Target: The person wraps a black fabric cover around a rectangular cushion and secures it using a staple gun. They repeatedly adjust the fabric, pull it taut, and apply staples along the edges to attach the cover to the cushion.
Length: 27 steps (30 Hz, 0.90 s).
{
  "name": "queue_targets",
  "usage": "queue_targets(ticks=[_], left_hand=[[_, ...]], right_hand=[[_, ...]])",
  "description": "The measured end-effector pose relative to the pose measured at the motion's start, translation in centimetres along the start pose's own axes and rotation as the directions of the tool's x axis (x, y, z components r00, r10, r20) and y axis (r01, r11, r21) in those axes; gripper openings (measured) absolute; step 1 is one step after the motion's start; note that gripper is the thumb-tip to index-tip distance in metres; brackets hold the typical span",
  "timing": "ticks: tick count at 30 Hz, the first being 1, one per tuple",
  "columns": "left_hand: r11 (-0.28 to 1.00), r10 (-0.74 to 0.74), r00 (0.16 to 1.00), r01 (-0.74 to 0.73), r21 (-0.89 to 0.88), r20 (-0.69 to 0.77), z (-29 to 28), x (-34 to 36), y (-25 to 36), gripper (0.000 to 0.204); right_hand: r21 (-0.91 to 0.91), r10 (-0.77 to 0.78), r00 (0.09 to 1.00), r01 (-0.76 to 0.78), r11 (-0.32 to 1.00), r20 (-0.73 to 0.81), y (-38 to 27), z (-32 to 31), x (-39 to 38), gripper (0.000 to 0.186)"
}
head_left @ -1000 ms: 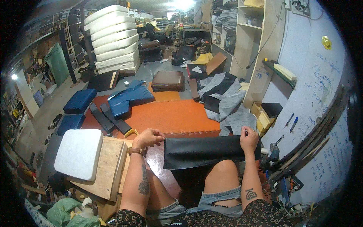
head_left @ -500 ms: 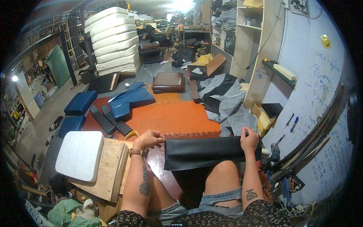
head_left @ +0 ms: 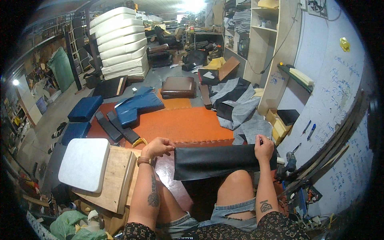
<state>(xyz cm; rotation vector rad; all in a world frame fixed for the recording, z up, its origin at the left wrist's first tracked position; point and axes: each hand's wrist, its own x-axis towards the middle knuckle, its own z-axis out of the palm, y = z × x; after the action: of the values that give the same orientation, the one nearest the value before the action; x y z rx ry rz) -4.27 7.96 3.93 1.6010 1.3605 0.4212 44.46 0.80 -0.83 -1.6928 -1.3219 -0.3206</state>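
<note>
A long strip of black leather-like material (head_left: 216,162) hangs stretched between my two hands, just above my knees. My left hand (head_left: 159,147) pinches its upper left corner between thumb and fingers. Toward the strip's right end, my right hand (head_left: 264,148) grips the top edge with curled fingers. The strip's lower edge droops slightly and partly covers my right thigh. Beyond it lies a large orange leather-like sheet (head_left: 182,124) on the floor.
A white padded square (head_left: 84,165) rests on a wooden block (head_left: 116,190) at my left. Dark blue pads (head_left: 85,109) and black strips (head_left: 120,127) lie ahead. A brown cushion (head_left: 178,87) is farther off; grey-black fabric (head_left: 236,104) lies heaped at right, near the shelves (head_left: 262,50).
</note>
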Motion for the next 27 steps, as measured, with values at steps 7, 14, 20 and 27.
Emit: queue_targets(ticks=[7, 14, 20, 27], left_hand=[[0.999, 0.005, 1.0, -0.005, 0.035, -0.004, -0.1, -0.33, 0.33, 0.017], [0.998, 0.012, 1.0, -0.012, 0.054, 0.002, -0.35, -0.4, 0.0, 0.025], [0.998, 0.016, 1.0, -0.016, 0.055, -0.004, -0.33, -0.51, 0.04, 0.025], [1.0, 0.001, 1.0, -0.001, 0.011, 0.003, -0.33, -0.51, 0.14, 0.023]], right_hand=[[0.002, -0.002, 1.0, 0.002, 1.0, -0.009, 0.06, 0.1, 0.02, 0.022], [-0.02, 0.003, 1.0, -0.003, 1.0, -0.005, 0.13, 0.13, -0.01, 0.022], [-0.035, 0.004, 1.0, -0.004, 0.999, -0.003, -0.04, 0.01, 0.0, 0.022], [-0.034, -0.01, 1.0, 0.01, 0.999, -0.005, -0.43, -0.22, 0.01, 0.021]])
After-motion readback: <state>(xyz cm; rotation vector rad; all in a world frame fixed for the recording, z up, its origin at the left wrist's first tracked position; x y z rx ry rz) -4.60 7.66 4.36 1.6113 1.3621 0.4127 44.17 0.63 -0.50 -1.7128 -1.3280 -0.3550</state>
